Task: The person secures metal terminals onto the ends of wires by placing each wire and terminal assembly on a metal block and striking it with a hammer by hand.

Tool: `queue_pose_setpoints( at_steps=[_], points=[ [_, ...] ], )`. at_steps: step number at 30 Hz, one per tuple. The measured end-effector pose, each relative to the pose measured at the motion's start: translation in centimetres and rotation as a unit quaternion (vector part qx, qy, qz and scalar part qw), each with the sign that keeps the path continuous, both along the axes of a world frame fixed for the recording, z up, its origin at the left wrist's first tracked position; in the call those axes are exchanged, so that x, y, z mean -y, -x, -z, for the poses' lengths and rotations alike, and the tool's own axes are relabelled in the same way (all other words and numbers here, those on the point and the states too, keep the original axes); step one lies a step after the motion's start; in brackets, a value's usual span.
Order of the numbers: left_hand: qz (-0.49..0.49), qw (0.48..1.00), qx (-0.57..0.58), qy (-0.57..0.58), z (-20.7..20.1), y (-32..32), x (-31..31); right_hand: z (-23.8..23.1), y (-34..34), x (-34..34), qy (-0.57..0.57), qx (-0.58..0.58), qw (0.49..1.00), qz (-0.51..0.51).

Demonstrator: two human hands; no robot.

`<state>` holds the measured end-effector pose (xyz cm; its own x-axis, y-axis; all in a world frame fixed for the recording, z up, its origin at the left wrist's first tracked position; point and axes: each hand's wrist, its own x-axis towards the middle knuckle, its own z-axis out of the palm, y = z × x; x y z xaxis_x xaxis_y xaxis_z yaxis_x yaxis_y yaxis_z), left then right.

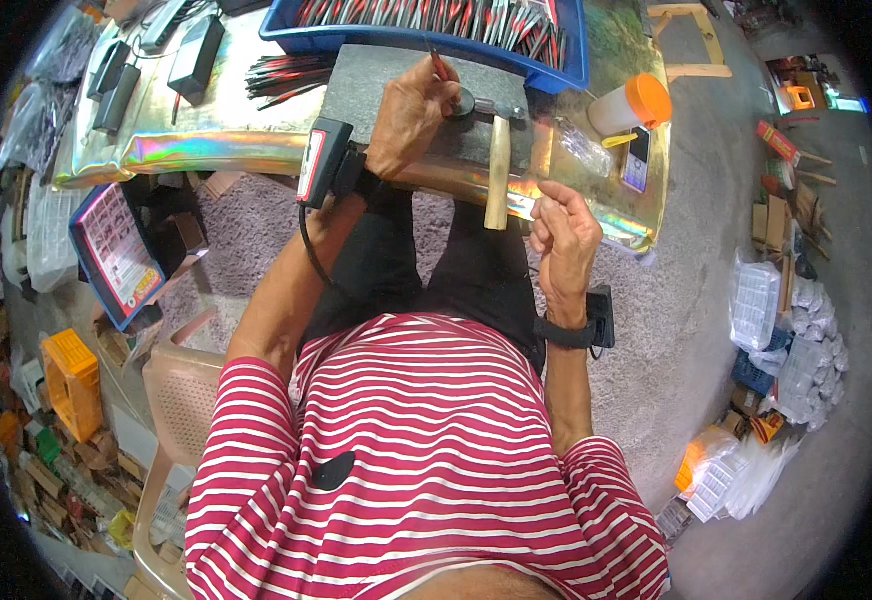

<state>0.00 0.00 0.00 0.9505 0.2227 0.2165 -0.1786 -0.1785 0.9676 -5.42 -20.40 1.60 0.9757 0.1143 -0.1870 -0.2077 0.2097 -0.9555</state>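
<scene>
Beyond the hammer [497,175], a blue bin [301,38] bars the way; to the hammer's left, the left fingers [444,95]; to its right, the right fingers [562,215], a phone [636,165] and a jar [624,108]. Its near side lies open above the lap [361,260].

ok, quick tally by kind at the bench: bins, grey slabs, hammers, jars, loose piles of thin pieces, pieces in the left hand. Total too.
Blue bin: 1
Grey slab: 1
Hammer: 1
Orange-lidded jar: 1
Loose pile: 1
Red piece in the left hand: 1
Total: 6, counting the pile as one; the bin's contents overlap too much to count.
</scene>
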Motion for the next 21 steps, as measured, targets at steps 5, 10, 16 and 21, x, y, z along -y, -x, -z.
queue_pose_setpoints(
  at_steps=[5, 10, 16, 21],
  points=[
    [0.001, 1.000, 0.003, 0.009, 0.0, -0.1, 0.2, 0.8, -0.2, 0.4, 0.005, 0.001, 1.000, 0.007],
    [0.013, 0.999, 0.019, 0.022, 0.5, -0.3, -0.1, 1.5, -0.3, 0.3, 0.012, -0.007, 1.000, 0.014],
    [0.005, 0.999, 0.015, 0.036, 0.7, -0.3, 0.1, 2.2, -0.5, 0.2, 0.059, 0.003, 0.998, 0.015],
    [0.003, 0.998, 0.021, 0.051, 0.8, -0.2, 0.0, 2.7, -0.6, -0.1, 0.082, 0.001, 0.997, 0.010]
  ],
)
